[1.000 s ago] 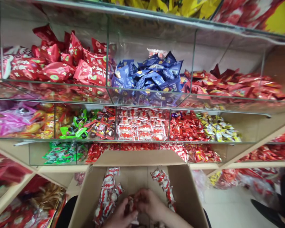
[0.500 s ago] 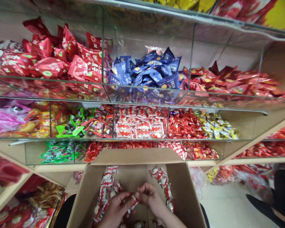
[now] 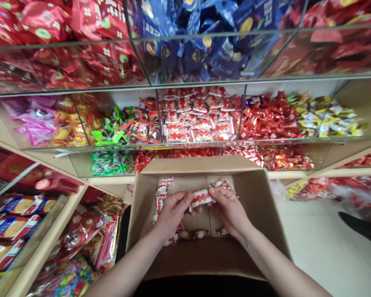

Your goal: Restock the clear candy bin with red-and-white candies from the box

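Above the open cardboard box [image 3: 200, 164], my left hand [image 3: 174, 210] pinches one end of a red-and-white wrapped candy [image 3: 203, 198]. The fingers of my right hand [image 3: 230, 208] close on its other end, so the candy stretches level between both hands. Inside the box, more wrapped candies [image 3: 161, 192] run along the left side, partly behind my left hand. Another group of wrapped candies [image 3: 221, 182] lies at the right back, partly covered by my right hand. Several brownish round candies [image 3: 200, 234] rest on the floor of the box nearer to me.
Behind the box, a glass-fronted bin holds similar red-and-white candies [image 3: 200, 123]. Blue packets [image 3: 210, 45] fill a bin above, with red packets [image 3: 52, 29] to their left. Bagged goods [image 3: 86, 231] sit on a lower left shelf. A dark shoe [image 3: 358, 227] stands on the right floor.
The view has tilted down and come nearer the shelves. My hands, earlier close together over a candy, have spread apart and now show it stretched out between them.
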Available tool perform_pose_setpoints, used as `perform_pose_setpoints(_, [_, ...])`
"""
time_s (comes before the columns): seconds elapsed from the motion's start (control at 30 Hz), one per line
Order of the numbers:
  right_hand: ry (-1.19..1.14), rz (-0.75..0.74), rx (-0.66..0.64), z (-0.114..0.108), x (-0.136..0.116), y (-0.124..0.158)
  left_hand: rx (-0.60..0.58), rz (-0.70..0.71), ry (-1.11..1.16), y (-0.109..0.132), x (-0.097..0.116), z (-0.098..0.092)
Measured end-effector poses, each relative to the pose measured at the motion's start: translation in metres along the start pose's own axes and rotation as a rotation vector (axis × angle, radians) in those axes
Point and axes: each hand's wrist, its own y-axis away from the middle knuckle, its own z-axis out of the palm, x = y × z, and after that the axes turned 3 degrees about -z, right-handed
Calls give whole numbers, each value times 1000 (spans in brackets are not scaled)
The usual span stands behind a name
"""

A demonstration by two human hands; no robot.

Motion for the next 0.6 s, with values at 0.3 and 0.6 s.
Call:
perform_pose_setpoints(0.3, [860, -920, -55, -9, -15, 28, -145, -190, 269, 14, 17, 15])
perform_pose_setpoints(0.6, [286, -384, 4, 14, -7, 37, -72, 140, 105, 17, 19, 11])
